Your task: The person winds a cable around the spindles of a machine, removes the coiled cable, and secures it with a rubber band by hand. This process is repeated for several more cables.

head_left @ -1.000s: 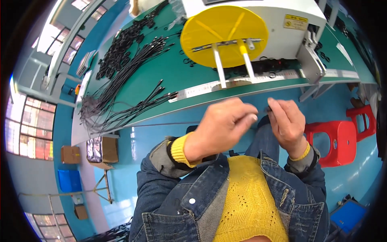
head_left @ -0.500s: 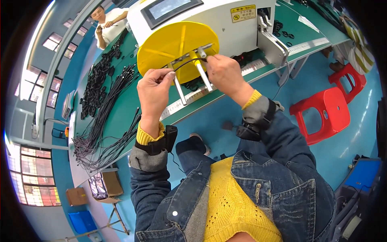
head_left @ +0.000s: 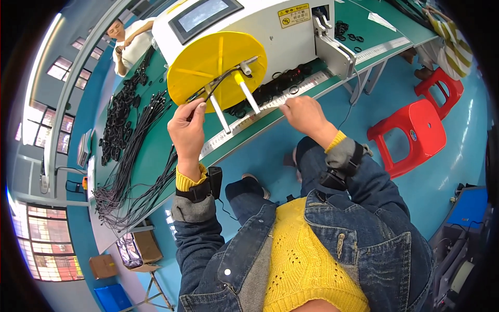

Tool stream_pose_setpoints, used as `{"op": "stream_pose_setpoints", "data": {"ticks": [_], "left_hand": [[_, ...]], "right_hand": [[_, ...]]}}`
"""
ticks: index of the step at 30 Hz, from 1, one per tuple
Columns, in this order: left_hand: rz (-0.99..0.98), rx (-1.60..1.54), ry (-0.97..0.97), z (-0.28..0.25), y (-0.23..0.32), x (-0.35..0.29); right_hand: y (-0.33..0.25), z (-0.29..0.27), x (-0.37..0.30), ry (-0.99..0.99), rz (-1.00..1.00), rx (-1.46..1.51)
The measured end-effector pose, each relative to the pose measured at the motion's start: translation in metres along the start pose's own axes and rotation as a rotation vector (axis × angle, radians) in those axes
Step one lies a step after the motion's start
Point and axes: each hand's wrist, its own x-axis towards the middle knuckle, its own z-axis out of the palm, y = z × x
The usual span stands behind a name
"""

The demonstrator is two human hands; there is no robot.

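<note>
A black cable [head_left: 222, 79] runs across the front of a round yellow disc [head_left: 192, 57] on a white machine. My left hand [head_left: 187, 130] pinches one end of the cable at the disc's lower left edge. Two metal rods stick out from the disc, a left rod [head_left: 221, 115] beside my left fingers and a right rod [head_left: 250, 99]. My right hand [head_left: 307, 118] is off the cable, over the table's front edge to the right of the rods. Its fingers are curled together, and whatever may be in them is hidden.
Bundles of black cables [head_left: 136, 151] lie on the green table to the left. A metal ruler [head_left: 241, 124] runs along its front edge, with small black coils [head_left: 270, 88] behind. Red stools [head_left: 416, 135] stand at the right. Across the table is another person [head_left: 136, 39].
My right hand has let go of the cable by the right rod and moved right and down. My left hand has moved slightly down and left, still on the cable.
</note>
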Motion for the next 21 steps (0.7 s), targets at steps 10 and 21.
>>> {"op": "stream_pose_setpoints", "data": {"ticks": [10, 21], "left_hand": [[0.288, 0.265, 0.087, -0.006, 0.006, -0.003], [0.269, 0.288, 0.042, 0.002, 0.017, -0.031]], "right_hand": [[0.014, 0.014, -0.051, -0.312, 0.155, 0.18], [0.01, 0.013, -0.06, -0.406, 0.171, 0.207]]}}
